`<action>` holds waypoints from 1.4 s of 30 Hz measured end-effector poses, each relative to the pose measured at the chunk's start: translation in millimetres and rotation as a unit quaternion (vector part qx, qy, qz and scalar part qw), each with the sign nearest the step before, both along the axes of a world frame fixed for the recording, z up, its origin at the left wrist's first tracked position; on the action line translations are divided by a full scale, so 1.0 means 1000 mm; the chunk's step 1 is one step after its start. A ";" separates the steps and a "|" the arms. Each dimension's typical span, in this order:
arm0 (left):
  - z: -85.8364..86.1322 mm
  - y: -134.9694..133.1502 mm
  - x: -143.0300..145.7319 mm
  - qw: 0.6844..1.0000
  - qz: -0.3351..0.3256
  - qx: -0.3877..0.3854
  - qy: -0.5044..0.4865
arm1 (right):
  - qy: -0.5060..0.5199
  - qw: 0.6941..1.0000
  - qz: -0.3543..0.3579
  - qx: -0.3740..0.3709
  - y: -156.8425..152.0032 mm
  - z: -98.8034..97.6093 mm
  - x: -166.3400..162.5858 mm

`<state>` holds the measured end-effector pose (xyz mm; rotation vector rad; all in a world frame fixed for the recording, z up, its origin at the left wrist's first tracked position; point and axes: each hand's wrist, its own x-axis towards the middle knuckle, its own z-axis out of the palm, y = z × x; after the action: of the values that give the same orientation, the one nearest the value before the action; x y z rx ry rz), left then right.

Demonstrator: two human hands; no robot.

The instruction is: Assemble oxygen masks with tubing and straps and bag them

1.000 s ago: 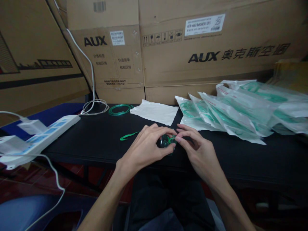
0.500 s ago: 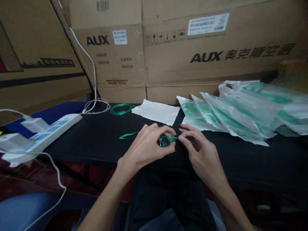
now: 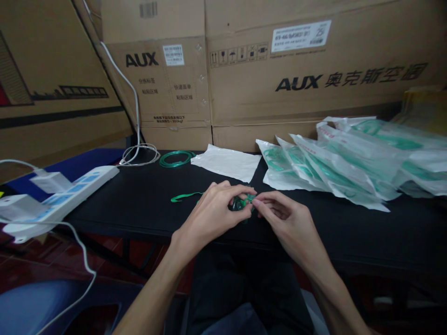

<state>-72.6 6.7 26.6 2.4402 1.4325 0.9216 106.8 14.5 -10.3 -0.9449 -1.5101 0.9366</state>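
Over the near edge of the black table (image 3: 139, 204), my left hand (image 3: 213, 214) is wrapped around a small clear green mask (image 3: 240, 204), mostly hidden under the fingers. My right hand (image 3: 282, 218) pinches the green elastic strap at the mask's right side, fingertips touching those of the left hand. The strap's loose end (image 3: 183, 197) trails left across the table.
Several sealed bags with green tubing (image 3: 331, 163) lie fanned at the right. An empty white bag (image 3: 226, 163) and a coil of green tubing (image 3: 176, 158) lie further back. A white power strip (image 3: 59, 200) with cables sits left. Cardboard boxes (image 3: 279, 70) wall the back.
My right hand drew a little away from the mask with the strap half a second ago and has come back against my left fingertips. The strap's loose end shifted slightly left.
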 end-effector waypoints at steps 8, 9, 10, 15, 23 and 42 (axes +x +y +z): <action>-0.001 0.000 0.002 1.000 -0.008 -0.011 -0.018 | -0.028 0.999 -0.014 0.007 0.001 -0.003 0.003; -0.001 0.000 0.002 1.000 -0.012 -0.008 -0.023 | -0.015 1.000 -0.010 0.004 0.001 -0.003 0.002; -0.002 0.000 0.002 0.999 -0.015 -0.006 -0.028 | -0.004 1.000 -0.006 0.000 0.001 -0.003 0.002; -0.003 0.001 0.002 0.999 -0.027 -0.002 -0.039 | 0.029 0.999 0.010 -0.012 0.002 -0.001 0.001; 0.006 -0.002 -0.006 0.994 -0.016 -0.093 -0.061 | 0.025 1.000 0.011 0.002 0.002 -0.002 0.002; 0.005 0.000 -0.016 0.992 -0.042 -0.109 -0.045 | -0.004 0.999 -0.032 0.034 0.003 -0.002 0.001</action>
<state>-89.1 6.8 31.6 2.2516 1.3152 0.7988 107.9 17.5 -11.8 -0.9434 -1.4998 0.8329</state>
